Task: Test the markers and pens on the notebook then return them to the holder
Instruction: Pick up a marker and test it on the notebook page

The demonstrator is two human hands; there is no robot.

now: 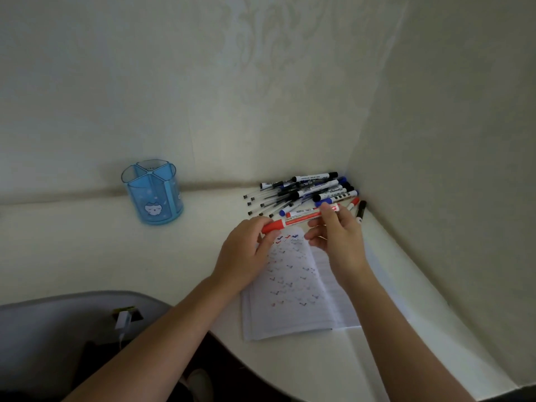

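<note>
A red marker (298, 220) is held level above the open notebook (293, 294). My left hand (246, 253) grips its red cap end, and my right hand (336, 236) pinches the white barrel near the other end. The notebook page carries several small red, blue and black test marks. A pile of markers and pens (307, 192) lies in the corner just beyond my hands. The blue see-through holder (153, 192) stands at the far left by the wall, with no pens showing in it.
The white table (116, 256) ends at walls behind and to the right. A grey chair back (58, 323) sits at the lower left near the table's curved front edge.
</note>
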